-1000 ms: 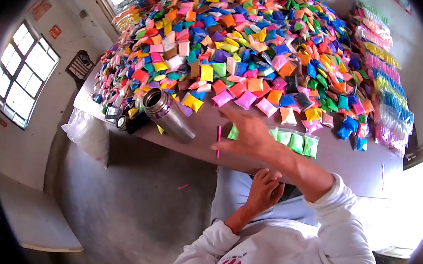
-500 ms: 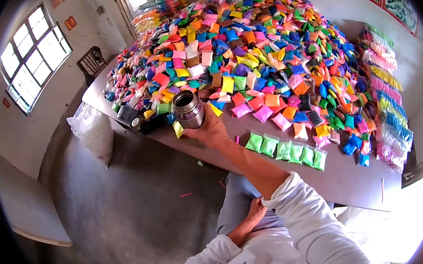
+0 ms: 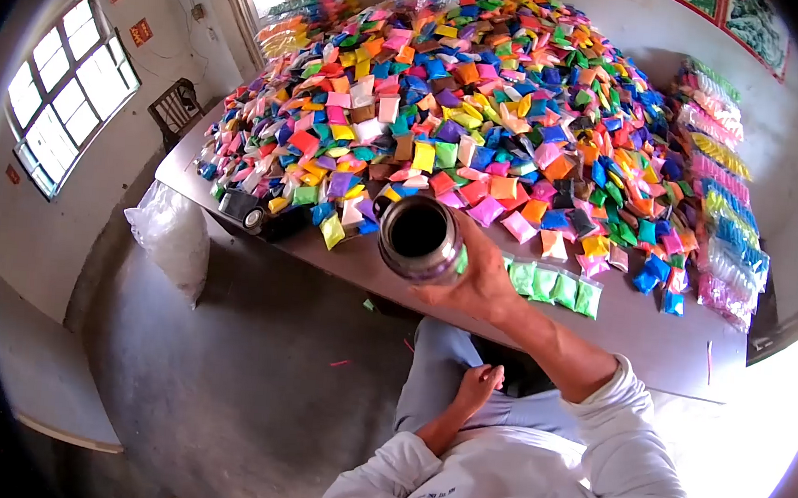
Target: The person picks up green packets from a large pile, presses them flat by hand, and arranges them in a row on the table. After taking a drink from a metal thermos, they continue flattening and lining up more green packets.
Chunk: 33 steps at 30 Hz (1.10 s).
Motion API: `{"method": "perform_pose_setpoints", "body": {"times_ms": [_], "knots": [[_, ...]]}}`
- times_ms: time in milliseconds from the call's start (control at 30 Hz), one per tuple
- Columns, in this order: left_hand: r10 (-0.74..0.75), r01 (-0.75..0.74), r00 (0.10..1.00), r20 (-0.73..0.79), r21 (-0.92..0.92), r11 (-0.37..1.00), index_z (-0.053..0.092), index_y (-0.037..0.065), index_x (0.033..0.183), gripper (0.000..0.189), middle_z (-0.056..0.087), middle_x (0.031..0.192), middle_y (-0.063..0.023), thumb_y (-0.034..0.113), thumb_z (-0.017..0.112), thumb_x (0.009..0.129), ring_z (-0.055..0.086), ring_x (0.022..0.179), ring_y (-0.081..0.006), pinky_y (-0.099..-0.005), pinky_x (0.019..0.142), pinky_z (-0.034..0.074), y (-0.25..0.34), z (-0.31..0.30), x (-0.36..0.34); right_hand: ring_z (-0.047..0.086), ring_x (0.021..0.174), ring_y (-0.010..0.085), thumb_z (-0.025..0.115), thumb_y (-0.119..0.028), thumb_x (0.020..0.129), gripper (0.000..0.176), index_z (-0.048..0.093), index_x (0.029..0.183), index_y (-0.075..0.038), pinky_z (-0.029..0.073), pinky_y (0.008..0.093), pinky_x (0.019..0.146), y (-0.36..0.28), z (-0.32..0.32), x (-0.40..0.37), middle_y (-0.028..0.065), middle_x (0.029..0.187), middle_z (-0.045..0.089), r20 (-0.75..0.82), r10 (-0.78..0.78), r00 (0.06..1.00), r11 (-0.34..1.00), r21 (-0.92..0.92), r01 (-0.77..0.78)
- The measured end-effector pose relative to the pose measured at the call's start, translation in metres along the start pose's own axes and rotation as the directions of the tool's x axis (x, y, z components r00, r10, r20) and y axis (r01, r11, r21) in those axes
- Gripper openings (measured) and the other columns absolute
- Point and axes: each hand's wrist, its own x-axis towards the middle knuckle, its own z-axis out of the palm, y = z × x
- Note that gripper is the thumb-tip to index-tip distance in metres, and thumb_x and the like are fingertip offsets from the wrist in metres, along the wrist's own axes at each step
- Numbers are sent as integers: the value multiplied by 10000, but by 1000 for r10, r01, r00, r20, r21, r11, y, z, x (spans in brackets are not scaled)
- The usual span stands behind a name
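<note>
My right hand (image 3: 480,278) is closed around a steel thermos flask (image 3: 419,267), holding it above the table's front edge. The flask has no lid on, and its dark round mouth tilts toward my head; what is inside cannot be made out. Behind my right hand lies a row of light green packets (image 3: 565,289), partly covered by the hand and flask. Down in my lap, my left hand (image 3: 475,389) rests on the grey trousers with its fingers curled in; nothing shows in it.
A big heap of small colourful packets (image 3: 427,112) covers most of the table (image 3: 660,351). Bundled packets (image 3: 722,198) are stacked along the right side. A black object with a round silver part (image 3: 251,216) sits at the left edge. A clear plastic bag (image 3: 173,242) hangs beside it.
My right hand has brought the flask right and nearer to me, tipping its mouth toward my head. It now hides some green packets. My left hand stays in my lap.
</note>
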Motion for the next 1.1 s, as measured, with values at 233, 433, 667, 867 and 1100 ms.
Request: {"method": "perform_pose_setpoints", "body": {"times_ms": [233, 433, 667, 867, 1100], "knots": [[177, -183, 983, 47, 240, 953, 603, -15, 803, 325, 591, 639, -130, 288, 551, 907, 576, 581, -213, -336, 555, 445, -19, 9, 5, 539, 1098, 369, 855, -267, 543, 898, 421, 1295, -35, 443, 434, 919, -52, -69, -46, 183, 1192, 538, 124, -130, 984, 989, -47, 137], [647, -611, 748, 152, 538, 581, 635, 10, 869, 308, 613, 702, -165, 309, 566, 895, 621, 645, -234, -413, 592, 477, 15, 25, -16, 553, 1085, 355, 860, -276, 584, 879, 428, 1298, 0, 448, 421, 916, -94, -104, -74, 183, 1199, 545, 110, -219, 969, 975, -10, 222], [338, -382, 924, 180, 485, 786, 632, 10, 862, 306, 611, 699, -165, 307, 568, 895, 619, 642, -234, -412, 589, 474, 20, 24, -21, 597, 1013, 366, 788, -253, 681, 701, 471, 1205, 89, 478, 405, 849, -126, -130, -82, 239, 1134, 578, 13, -425, 905, 901, -94, 425], [420, -452, 886, 195, 556, 697, 629, 10, 855, 304, 609, 696, -164, 305, 569, 895, 617, 639, -235, -412, 587, 472, 66, 17, 13, 597, 1036, 370, 721, -270, 749, 597, 500, 1166, 95, 480, 409, 842, -144, -150, -85, 248, 1137, 582, -38, -541, 840, 827, -209, 522], [609, -548, 761, 224, 723, 420, 625, 9, 848, 302, 607, 693, -164, 303, 570, 894, 614, 636, -235, -411, 584, 470, 181, 14, 111, 636, 952, 348, 679, -232, 791, 450, 564, 1089, 85, 510, 390, 749, -165, -163, -80, 243, 1045, 631, -171, -680, 713, 717, -358, 598]]}}
